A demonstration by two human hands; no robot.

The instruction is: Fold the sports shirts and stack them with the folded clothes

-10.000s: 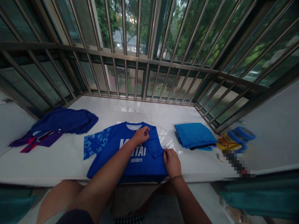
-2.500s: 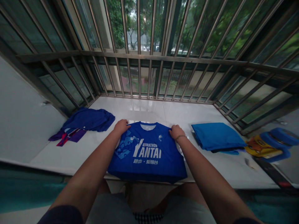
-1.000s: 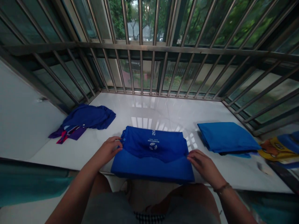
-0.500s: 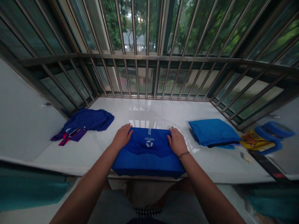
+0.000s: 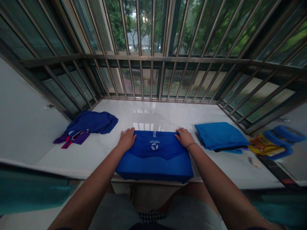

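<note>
Head view, looking fwd and down at a white tiled sill (image 5: 144,115) in front of a steel window grille (image 5: 153,76), w/ green trees (image 5: 120,22) behind it. A folded blue T-shirt (image 5: 154,167) lies flat in the middle of the sill, close to its front edge. On the top fold there is a small white logo (image 5: 154,146) and some white print, too small to read fully.

Left hand (image 5: 126,139) is open, palm down, on the upper left part of the shirt. Right hand (image 5: 184,136) is open the same way on the upper right corner, w/ a thin bracelet (image 5: 191,146) on the wrist. Both hands lie on the cloth and press it, the fingers are not closed, so no real grip on anything.

Left of the shirt, near left hand, is a crumpled navy garment (image 5: 88,124) w/ purple and red parts. Right of the shirt, near right hand, is a folded bright blue cloth (image 5: 219,136). Further right, past the sill corner, lies a yellow and blue printed item (image 5: 271,143), not clear what it is
</note>
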